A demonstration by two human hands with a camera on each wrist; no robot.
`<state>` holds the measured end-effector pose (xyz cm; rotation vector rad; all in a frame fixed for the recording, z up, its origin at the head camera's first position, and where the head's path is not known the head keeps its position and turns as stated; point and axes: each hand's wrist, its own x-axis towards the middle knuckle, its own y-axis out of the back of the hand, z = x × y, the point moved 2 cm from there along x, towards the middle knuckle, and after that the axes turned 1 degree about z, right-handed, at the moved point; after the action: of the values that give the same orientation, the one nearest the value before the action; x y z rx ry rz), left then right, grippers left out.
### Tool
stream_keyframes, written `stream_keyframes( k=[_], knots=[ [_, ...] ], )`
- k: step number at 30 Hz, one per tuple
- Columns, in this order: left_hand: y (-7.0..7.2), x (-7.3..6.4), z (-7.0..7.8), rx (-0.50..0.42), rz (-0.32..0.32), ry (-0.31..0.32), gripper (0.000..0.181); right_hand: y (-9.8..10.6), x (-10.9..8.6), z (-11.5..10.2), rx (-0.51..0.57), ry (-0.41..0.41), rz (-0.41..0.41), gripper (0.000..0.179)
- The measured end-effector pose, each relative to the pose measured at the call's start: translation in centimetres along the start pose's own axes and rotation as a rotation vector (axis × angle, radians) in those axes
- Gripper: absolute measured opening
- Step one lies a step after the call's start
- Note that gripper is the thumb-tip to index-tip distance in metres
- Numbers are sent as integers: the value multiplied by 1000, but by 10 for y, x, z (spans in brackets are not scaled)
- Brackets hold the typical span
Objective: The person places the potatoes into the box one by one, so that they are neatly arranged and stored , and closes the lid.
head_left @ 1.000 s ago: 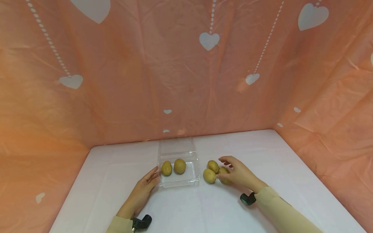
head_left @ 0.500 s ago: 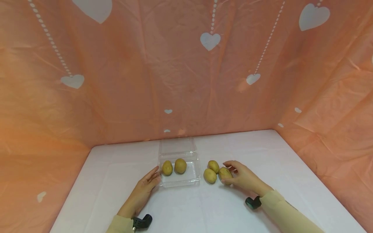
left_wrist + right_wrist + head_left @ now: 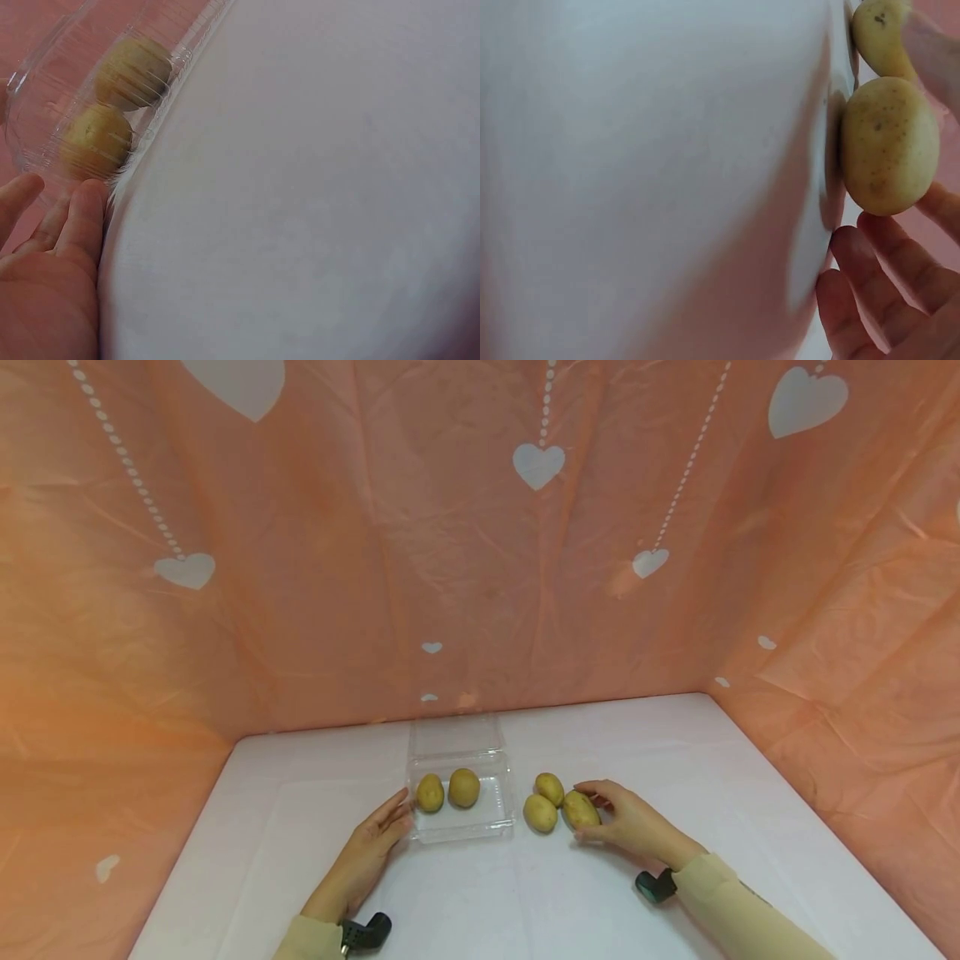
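Observation:
A clear plastic clamshell box [image 3: 491,827] stands on the table with its lid [image 3: 456,735] folded back. Inside it lie two potatoes, a left one [image 3: 430,793] and a rounder one [image 3: 464,787]. Relaxed fingers of my left hand [image 3: 367,852] rest at the box's left wall, seen also in the left wrist view. To the right of the box, three potatoes sit close together: a front one [image 3: 541,813], a back one [image 3: 549,789] and a right one [image 3: 581,810]. My right hand [image 3: 633,818] spreads thumb and fingers around the right potato; in the right wrist view a finger touches this potato [image 3: 890,146].
A white cloth covers the table [image 3: 480,902]. Behind and on both sides hangs an orange curtain [image 3: 472,568] with white hearts. Each wrist wears a small black camera, on the left [image 3: 367,932] and on the right [image 3: 655,886].
My right hand has drawn back slightly to the right, so more of the right potato shows between thumb and fingers. The potatoes, the box and my left hand stay in place.

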<state>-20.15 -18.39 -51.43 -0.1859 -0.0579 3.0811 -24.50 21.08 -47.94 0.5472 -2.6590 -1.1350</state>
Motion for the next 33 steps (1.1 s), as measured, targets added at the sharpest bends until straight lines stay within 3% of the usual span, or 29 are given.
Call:
stream_keyframes(
  k=[17, 23, 28, 33],
  knots=[
    [-3, -2, 4, 5, 8, 5, 56, -2, 0, 3, 8, 2, -22, 76],
    [-2, -1, 4, 12, 6, 3, 56, -1, -1, 0, 4, -1, -70, 75],
    [-2, -1, 3, 14, 1, 4, 56, 1, -1, -2, -45, 16, -95, 70],
    [-3, -2, 3, 10, 8, 6, 56, 4, -1, -3, -93, -1, -68, 69]
  ],
)
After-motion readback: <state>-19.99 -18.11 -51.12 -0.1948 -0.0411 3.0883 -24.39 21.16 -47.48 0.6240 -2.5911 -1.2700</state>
